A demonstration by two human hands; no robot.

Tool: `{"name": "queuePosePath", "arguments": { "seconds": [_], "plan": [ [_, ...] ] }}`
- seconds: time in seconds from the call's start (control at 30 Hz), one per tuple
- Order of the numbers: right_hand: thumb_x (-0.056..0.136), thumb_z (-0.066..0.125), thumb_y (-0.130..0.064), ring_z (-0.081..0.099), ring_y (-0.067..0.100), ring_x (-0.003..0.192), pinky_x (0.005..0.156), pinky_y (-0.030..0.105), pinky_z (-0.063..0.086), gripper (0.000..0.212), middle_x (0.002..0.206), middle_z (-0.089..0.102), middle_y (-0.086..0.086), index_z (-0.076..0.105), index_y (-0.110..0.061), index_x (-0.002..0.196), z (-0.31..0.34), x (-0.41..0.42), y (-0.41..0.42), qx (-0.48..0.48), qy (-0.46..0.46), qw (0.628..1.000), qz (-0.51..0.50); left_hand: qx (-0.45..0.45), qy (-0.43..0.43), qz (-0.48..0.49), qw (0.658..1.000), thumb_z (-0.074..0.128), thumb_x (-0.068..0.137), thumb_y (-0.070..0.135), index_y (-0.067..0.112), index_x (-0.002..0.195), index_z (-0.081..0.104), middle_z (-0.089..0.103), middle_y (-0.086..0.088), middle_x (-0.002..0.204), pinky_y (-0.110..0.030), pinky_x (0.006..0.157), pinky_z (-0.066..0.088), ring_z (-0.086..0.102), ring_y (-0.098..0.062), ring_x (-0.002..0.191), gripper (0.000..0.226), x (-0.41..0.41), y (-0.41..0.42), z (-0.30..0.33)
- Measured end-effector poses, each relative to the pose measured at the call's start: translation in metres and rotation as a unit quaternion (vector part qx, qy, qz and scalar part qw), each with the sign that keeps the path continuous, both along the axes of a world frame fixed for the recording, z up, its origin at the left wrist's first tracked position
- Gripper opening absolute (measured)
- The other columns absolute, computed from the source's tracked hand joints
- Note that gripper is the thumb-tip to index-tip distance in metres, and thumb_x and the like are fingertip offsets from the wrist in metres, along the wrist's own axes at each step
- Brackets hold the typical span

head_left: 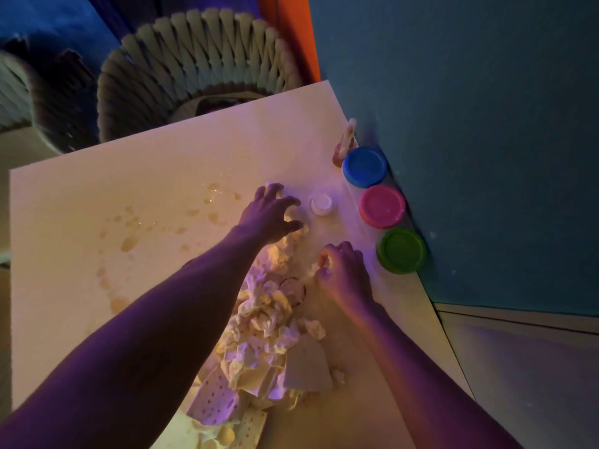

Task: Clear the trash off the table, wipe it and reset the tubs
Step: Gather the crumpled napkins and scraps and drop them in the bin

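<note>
Nearest the camera, a heap of crumpled paper trash [259,338] lay on the table [81,286], its long axis running from about 7 o'clock at the near edge toward 1 o'clock. A dotted sheet and a flat card scrap sat at its near end. Both forearms flanked the heap.

The right hand [343,273], at the heap's 3 o'clock side, had its fingers curled and appeared to pinch a small scrap at the fingertips. The left hand [270,212] reached farther, to the heap's far tip, fingers spread apart and bent like a rake over the paper; whether it gripped anything could not be told. The trash thus lay below and toward 6 o'clock of those fingers, so a gathering pull would likely run back along the heap's axis.

At 9 to 11 o'clock of the left hand, spilled droplets [136,228] dotted the surface.

Beyond stood one small white jar [321,204] and three tubs: green [401,250], pink [382,206], blue [365,166], in a row along the wall. Farthest, a woven basket [194,59].
</note>
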State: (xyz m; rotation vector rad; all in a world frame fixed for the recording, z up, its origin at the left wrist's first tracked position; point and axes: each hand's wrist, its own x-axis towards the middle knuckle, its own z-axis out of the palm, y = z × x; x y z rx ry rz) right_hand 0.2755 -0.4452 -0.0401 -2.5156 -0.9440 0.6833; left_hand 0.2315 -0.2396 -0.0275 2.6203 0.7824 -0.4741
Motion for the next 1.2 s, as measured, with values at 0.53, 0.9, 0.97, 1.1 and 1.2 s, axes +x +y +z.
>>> {"name": "queuePosePath", "arguments": {
  "seconds": [0.53, 0.9, 0.97, 1.1, 1.2],
  "plan": [
    [0.08, 0.059, -0.013, 0.064, 0.029, 0.079, 0.07, 0.037, 0.052, 0.008, 0.075, 0.07, 0.002, 0.067, -0.011, 0.078, -0.001, 0.007, 0.022, 0.074, 0.145, 0.983, -0.08, -0.049, -0.17, 0.005, 0.984, 0.06, 0.088, 0.001, 0.02, 0.115, 0.068, 0.057, -0.006, 0.111, -0.028, 0.074, 0.041, 0.061, -0.027, 0.096, 0.034, 0.001, -0.012, -0.003],
    [0.077, 0.07, -0.066, 0.062, 0.03, 0.106, 0.089, 0.038, 0.049, 0.069, 0.121, 0.054, 0.001, 0.046, -0.041, 0.137, 0.012, -0.016, 0.057, 0.014, 0.084, 0.996, 0.019, -0.231, -0.184, 0.33, 0.897, 0.073, 0.086, 0.011, 0.014, 0.101, 0.072, 0.071, -0.015, 0.102, -0.039, 0.069, 0.063, 0.074, -0.026, 0.078, 0.015, -0.058, 0.018, 0.033],
    [0.076, 0.069, -0.067, 0.061, 0.033, 0.108, 0.092, 0.04, 0.048, 0.074, 0.122, 0.049, 0.002, 0.042, -0.043, 0.141, 0.01, -0.02, 0.063, -0.025, 0.067, 0.997, 0.042, -0.245, -0.185, 0.369, 0.877, 0.079, 0.083, 0.02, 0.015, 0.091, 0.071, 0.075, -0.013, 0.091, -0.035, 0.064, 0.062, 0.073, -0.025, 0.071, 0.012, -0.074, 0.019, 0.039],
    [0.08, 0.069, -0.058, 0.062, 0.034, 0.108, 0.092, 0.038, 0.047, 0.056, 0.122, 0.046, 0.003, 0.052, -0.039, 0.13, 0.008, -0.026, 0.07, -0.079, 0.047, 0.995, 0.047, -0.218, -0.19, 0.431, 0.855, 0.081, 0.08, 0.038, 0.015, 0.083, 0.069, 0.073, -0.006, 0.075, -0.022, 0.051, 0.05, 0.064, -0.019, 0.055, 0.026, -0.105, 0.017, 0.043],
    [0.082, 0.067, -0.04, 0.062, 0.037, 0.104, 0.084, 0.035, 0.047, 0.035, 0.119, 0.05, 0.006, 0.06, -0.032, 0.115, 0.008, -0.027, 0.072, -0.08, 0.038, 0.995, 0.04, -0.205, -0.169, 0.437, 0.859, 0.082, 0.079, 0.035, 0.015, 0.079, 0.067, 0.073, -0.008, 0.076, -0.021, 0.05, 0.046, 0.06, -0.018, 0.054, 0.025, -0.125, 0.012, 0.043]
  ]
}}
